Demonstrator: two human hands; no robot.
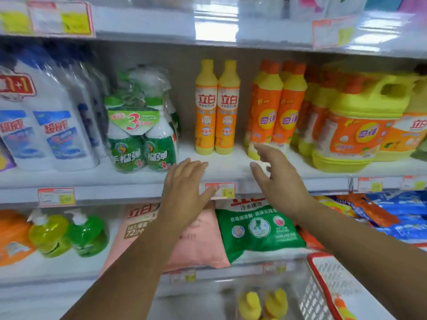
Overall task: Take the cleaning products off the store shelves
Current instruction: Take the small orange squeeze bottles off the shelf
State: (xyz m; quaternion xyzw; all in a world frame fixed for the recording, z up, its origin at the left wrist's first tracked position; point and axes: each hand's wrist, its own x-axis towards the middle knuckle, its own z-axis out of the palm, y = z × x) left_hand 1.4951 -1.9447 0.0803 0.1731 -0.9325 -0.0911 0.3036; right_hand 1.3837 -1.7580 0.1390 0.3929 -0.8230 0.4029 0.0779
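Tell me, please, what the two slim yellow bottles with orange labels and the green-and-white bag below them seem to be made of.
The two slim yellow bottles look like opaque moulded plastic, smooth and slightly shiny, with glossy orange printed labels. The green-and-white bag seems soft plastic film: it sags like a pillow and creases, though blur leaves its finish uncertain.

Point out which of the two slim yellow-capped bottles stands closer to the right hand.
The right-side bottle of the pair, next to the orange-capped bottles; its twin stands farther from the right hand.

yellow-orange slim bottles (217, 107), green-white spray bottles (141, 135), yellow jug (355, 121), pink bag (198, 236), red-rimmed basket (323, 269)
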